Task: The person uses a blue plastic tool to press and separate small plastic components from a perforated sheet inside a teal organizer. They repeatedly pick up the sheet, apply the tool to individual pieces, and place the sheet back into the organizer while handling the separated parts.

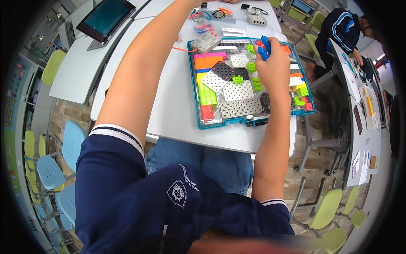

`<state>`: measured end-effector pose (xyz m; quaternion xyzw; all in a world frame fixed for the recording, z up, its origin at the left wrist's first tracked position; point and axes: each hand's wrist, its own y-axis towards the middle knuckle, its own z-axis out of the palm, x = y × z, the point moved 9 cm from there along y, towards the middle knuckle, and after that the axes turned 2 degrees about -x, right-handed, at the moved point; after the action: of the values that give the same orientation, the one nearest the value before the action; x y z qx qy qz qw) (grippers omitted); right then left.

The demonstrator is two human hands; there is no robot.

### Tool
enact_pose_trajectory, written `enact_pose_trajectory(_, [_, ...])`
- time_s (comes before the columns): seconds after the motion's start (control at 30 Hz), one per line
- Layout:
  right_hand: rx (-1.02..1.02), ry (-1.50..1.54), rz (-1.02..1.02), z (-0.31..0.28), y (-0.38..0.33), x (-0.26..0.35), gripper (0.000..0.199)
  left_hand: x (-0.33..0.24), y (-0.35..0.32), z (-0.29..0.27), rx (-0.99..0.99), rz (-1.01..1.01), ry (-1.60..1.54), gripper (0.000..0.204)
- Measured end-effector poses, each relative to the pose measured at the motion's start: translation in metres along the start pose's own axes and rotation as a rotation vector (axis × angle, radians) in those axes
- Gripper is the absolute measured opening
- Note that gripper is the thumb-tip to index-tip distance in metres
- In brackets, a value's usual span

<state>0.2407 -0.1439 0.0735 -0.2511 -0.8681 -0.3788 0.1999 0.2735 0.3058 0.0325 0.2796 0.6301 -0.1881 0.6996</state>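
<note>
A teal-rimmed parts tray [198,111] lies on the white table [169,106], filled with coloured building pieces and perforated grey, white and black plates [239,91]. My right hand [275,63] hovers over the tray's right half, its fingers closed on a blue plastic piece [264,46]. My left arm [144,72] stretches across the table toward the far edge; its hand passes out of the top of the picture and cannot be seen.
A tablet [105,17] rests on the neighbouring table at the upper left. Small parts, cables and a grey box [256,18] lie beyond the tray. Another person [342,29] sits at the upper right. Blue and green chairs [67,148] stand around.
</note>
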Motion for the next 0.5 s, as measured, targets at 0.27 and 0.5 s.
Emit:
enact_pose_trajectory(0.27, [-0.058, -0.022, -0.085, -0.002, 0.000, 0.002, 0.037, -0.002, 0.009, 0.030, 0.112, 0.148, 0.427, 0.009])
enact_pose_trajectory(0.5, [-0.079, -0.061, -0.114, 0.001, -0.001, 0.004, 0.037, -0.004, -0.016, 0.026, 0.155, 0.061, 0.186, 0.009])
